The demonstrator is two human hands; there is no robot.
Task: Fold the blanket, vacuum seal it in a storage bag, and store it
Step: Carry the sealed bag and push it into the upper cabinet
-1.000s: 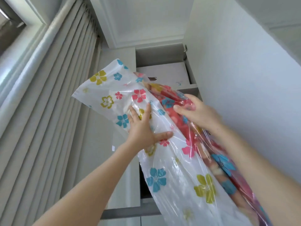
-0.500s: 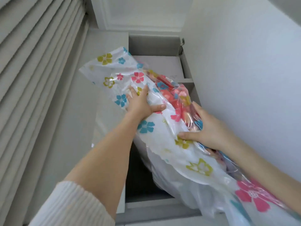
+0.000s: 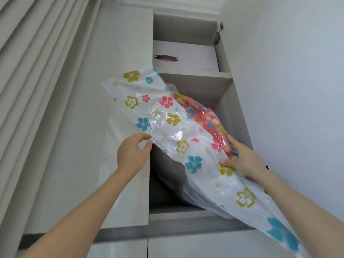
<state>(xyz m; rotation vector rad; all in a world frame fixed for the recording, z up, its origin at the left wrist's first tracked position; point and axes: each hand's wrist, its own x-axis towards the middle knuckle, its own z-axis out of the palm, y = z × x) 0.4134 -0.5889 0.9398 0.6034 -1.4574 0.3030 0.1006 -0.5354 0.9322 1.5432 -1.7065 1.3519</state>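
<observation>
Plastic floral storage bag (image 3: 167, 127), blanket (image 3: 210, 118) inside, I'm angling into the cupboard shelf (image 3: 176, 215), left hand (image 3: 134, 153) pinching its edge, right hand (image 3: 240, 159) gripping its bulk to steer.

I read the storage bag (image 3: 167, 127) as thin, glossy plastic, crinkled and catching the light. The blanket (image 3: 204, 116) inside looks like soft matt cloth. The cabinet door (image 3: 121, 71) is smooth and glossy, the shelf (image 3: 195, 78) a matt wood-grain board, and the curtain (image 3: 37, 71) matt pleated fabric.
</observation>
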